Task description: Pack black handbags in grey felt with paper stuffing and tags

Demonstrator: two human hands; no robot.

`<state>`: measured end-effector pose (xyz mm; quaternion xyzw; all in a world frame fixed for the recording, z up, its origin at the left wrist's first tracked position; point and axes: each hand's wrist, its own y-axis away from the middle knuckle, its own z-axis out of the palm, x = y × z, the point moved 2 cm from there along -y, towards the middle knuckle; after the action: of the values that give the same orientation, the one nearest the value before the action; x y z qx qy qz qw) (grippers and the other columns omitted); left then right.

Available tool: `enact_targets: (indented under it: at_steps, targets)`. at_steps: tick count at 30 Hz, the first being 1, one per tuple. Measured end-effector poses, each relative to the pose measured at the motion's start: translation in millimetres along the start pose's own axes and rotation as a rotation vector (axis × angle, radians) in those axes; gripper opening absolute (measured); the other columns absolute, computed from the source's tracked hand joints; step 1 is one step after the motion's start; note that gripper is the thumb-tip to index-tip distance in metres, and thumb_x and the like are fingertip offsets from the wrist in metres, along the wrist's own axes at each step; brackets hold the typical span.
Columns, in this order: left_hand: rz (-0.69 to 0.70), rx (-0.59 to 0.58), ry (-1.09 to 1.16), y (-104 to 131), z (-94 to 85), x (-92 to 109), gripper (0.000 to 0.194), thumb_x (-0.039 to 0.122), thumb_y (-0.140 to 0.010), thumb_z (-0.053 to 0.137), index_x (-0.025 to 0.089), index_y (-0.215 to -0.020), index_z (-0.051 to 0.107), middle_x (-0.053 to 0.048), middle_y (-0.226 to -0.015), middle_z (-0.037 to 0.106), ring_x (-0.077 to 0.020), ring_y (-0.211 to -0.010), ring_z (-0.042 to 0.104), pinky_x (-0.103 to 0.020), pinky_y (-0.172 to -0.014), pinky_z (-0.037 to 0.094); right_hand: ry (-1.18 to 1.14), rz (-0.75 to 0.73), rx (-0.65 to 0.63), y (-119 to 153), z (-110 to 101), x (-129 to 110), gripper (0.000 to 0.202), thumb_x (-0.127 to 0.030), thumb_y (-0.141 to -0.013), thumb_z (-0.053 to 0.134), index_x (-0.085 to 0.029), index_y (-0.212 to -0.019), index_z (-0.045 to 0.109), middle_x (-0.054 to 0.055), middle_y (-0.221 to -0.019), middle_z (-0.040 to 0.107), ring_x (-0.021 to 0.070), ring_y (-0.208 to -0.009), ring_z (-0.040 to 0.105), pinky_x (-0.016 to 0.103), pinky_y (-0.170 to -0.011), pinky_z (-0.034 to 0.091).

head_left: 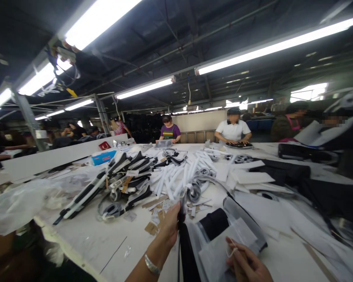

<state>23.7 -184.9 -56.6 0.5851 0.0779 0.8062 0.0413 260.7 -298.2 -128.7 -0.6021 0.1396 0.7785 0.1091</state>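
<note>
My left hand (171, 223), with a silver bracelet at the wrist, is closed round a dark strap (186, 243) near the table's front edge. To its right lies a clear plastic-covered piece (245, 219) with a black roll (214, 224) and a white sheet (228, 246) on it. My right hand (244, 260) is over the lower part of the sheet, its fingers pinching a thin white string (231, 248).
Black and white straps (97, 188) are heaped at the left, white rolls (179, 174) in the middle, black fabric (329, 199) at the right. A blue box (103, 158) stands behind. Two people (170, 131) (233, 129) work across the table (91, 239).
</note>
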Motion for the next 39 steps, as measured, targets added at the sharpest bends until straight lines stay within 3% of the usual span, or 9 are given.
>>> enact_targets:
  at_steps: [4, 8, 11, 15, 20, 26, 34, 39]
  targets:
    - [0.043, -0.177, 0.023, 60, 26.1, 8, 0.055, 0.065, -0.07, 0.078, 0.017, -0.096, 0.071, 0.0, -0.086, 0.066, -0.013, -0.08, 0.058, -0.023, -0.074, 0.047, 0.063, -0.073, 0.009, 31, -9, -43, 0.046, -0.062, -0.072, 0.075, -0.021, -0.091, 0.075, 0.008, -0.094, 0.077, 0.0241, -0.074, 0.072, 0.03, -0.064, 0.059]
    - [0.023, -0.371, -0.053, 110, 40.3, 11, 0.039, 0.055, -0.081, 0.074, 0.018, -0.094, 0.073, 0.0, -0.082, 0.065, -0.0141, -0.081, 0.056, -0.022, -0.076, 0.046, 0.19, -0.126, -0.026, 55, -6, -83, 0.044, -0.062, -0.082, 0.067, -0.019, -0.09, 0.072, 0.006, -0.077, 0.075, 0.0183, -0.062, 0.066, 0.025, -0.054, 0.052]
    - [0.063, -0.453, -0.12, 126, 44.5, 11, 0.038, 0.054, -0.087, 0.068, 0.019, -0.102, 0.073, -0.001, -0.088, 0.068, -0.0154, -0.085, 0.058, -0.023, -0.078, 0.046, 0.24, -0.115, -0.063, 69, 3, -96, 0.045, -0.062, -0.085, 0.063, -0.018, -0.085, 0.07, 0.003, -0.061, 0.068, 0.0142, -0.049, 0.056, 0.022, -0.044, 0.041]
    - [0.021, -0.473, -0.125, 123, 45.8, 11, 0.046, 0.06, -0.09, 0.059, 0.022, -0.114, 0.07, -0.002, -0.091, 0.07, -0.0137, -0.076, 0.058, -0.023, -0.072, 0.046, 0.239, -0.161, -0.076, 81, 16, -101, 0.044, -0.061, -0.086, 0.062, -0.018, -0.085, 0.07, 0.003, -0.059, 0.067, 0.0125, -0.044, 0.051, 0.022, -0.042, 0.036]
    - [-0.062, -0.647, -0.261, 114, 51.7, 16, 0.038, 0.039, -0.073, 0.083, 0.016, -0.103, 0.074, 0.0, -0.075, 0.066, -0.0108, -0.065, 0.053, -0.019, -0.059, 0.04, 0.243, -0.218, -0.084, 81, 32, -105, 0.043, -0.06, -0.086, 0.063, -0.018, -0.09, 0.071, 0.002, -0.058, 0.066, 0.0114, -0.042, 0.048, 0.021, -0.041, 0.035]
    - [-0.023, -0.751, -0.325, 108, 55.9, 22, 0.035, 0.035, -0.071, 0.083, 0.013, -0.097, 0.072, -0.001, -0.077, 0.065, -0.0113, -0.066, 0.053, -0.02, -0.058, 0.04, 0.236, -0.244, -0.153, 79, 41, -106, 0.04, -0.057, -0.088, 0.064, -0.017, -0.09, 0.071, 0.003, -0.061, 0.068, 0.0117, -0.047, 0.054, 0.019, -0.043, 0.038]
    - [0.155, -0.66, -0.462, 106, 51.1, 17, 0.036, 0.034, -0.066, 0.081, 0.017, -0.096, 0.072, -0.002, -0.079, 0.068, -0.0168, -0.071, 0.06, -0.024, -0.063, 0.046, 0.208, -0.277, -0.174, 84, 41, -102, 0.036, -0.051, -0.091, 0.064, -0.017, -0.1, 0.072, 0.006, -0.075, 0.074, 0.0162, -0.059, 0.067, 0.02, -0.046, 0.047]
    - [0.418, -0.468, -0.7, 114, 31.4, 37, 0.013, 0.024, -0.074, 0.068, 0.024, -0.084, 0.076, -0.004, -0.084, 0.067, -0.0207, -0.084, 0.058, -0.027, -0.069, 0.042, 0.532, -0.567, -0.114, 92, 35, -106, 0.023, -0.037, -0.096, 0.058, -0.022, -0.105, 0.073, 0.006, -0.098, 0.077, 0.0189, -0.08, 0.074, 0.025, -0.074, 0.058]
